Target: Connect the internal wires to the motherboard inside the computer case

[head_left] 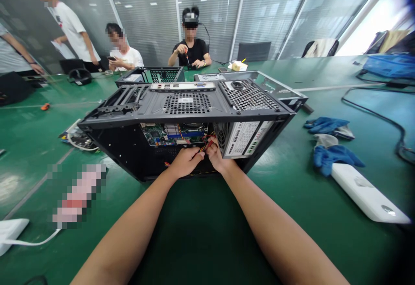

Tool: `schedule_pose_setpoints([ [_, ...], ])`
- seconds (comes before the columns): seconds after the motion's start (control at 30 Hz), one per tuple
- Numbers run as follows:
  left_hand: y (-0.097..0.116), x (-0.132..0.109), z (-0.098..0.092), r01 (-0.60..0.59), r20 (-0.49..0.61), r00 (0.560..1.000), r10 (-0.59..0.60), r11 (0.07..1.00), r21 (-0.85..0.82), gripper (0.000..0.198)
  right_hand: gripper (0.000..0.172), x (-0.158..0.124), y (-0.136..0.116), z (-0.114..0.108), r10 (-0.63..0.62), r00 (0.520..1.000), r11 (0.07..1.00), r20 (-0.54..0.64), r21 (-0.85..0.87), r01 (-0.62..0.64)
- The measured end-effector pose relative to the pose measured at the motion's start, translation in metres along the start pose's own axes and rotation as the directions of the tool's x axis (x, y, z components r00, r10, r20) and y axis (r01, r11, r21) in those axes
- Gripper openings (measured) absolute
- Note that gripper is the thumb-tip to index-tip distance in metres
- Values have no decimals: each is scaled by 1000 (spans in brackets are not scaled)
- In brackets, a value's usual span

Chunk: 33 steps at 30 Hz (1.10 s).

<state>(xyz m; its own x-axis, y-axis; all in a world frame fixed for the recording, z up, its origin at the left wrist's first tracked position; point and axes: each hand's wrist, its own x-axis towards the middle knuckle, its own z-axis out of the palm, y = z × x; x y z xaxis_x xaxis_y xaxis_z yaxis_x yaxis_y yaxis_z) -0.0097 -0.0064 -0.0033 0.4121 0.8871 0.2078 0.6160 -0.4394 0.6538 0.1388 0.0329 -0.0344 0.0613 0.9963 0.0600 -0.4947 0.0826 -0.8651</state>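
Observation:
A black computer case [113,146] lies in front of me with its open side facing me. Both my hands reach inside it. My left hand [186,160] is closed around a bundle of red, yellow and black cables [204,148]. Beside it, my right hand [216,153] pinches the same bundle near the power supply [246,139], which carries a white label. Behind my fingers sits the motherboard [158,136], with a blue slot along it. My fingertips partly hide the cable ends.
Blue work gloves [337,155] and a white box-shaped device [366,192] lie to the right. At the left are a loose circuit board [76,137] and a blurred pink object [81,194]. More case parts [282,88] stand behind. Across the green table, a person [191,47] holds a screwdriver.

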Motion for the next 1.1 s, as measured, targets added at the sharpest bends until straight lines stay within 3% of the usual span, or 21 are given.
schedule_pose_setpoints([
  [0.1, 0, 2, -2, 29, 29, 999, -25, 989, -144, 35, 19, -2, -6, 3, 168, 984, 948, 57, 266, -177],
  [0.17, -1, 3, -3, 56, 56, 997, -44, 970, -235, 37, 14, -4, -9, 3, 220, 970, 906, 103, 348, -243],
  [0.4, -5, 3, -1, 174, 164, 982, -95, 798, -577, 46, 10, -10, -16, 1, 254, 930, 797, 264, 488, -356],
  [0.57, -5, 3, -3, 272, 227, 962, -153, 635, -723, 43, 11, -12, -20, 4, 260, 929, 782, 263, 506, -363],
  [0.87, -8, 3, -8, 302, 265, 953, -148, 373, -877, 34, 10, -10, -17, 5, 232, 939, 799, 253, 502, -332],
  [1.1, -9, 2, -10, 324, 297, 945, -135, 286, -902, 31, 10, -6, -9, 4, 228, 960, 834, 162, 476, -278],
])
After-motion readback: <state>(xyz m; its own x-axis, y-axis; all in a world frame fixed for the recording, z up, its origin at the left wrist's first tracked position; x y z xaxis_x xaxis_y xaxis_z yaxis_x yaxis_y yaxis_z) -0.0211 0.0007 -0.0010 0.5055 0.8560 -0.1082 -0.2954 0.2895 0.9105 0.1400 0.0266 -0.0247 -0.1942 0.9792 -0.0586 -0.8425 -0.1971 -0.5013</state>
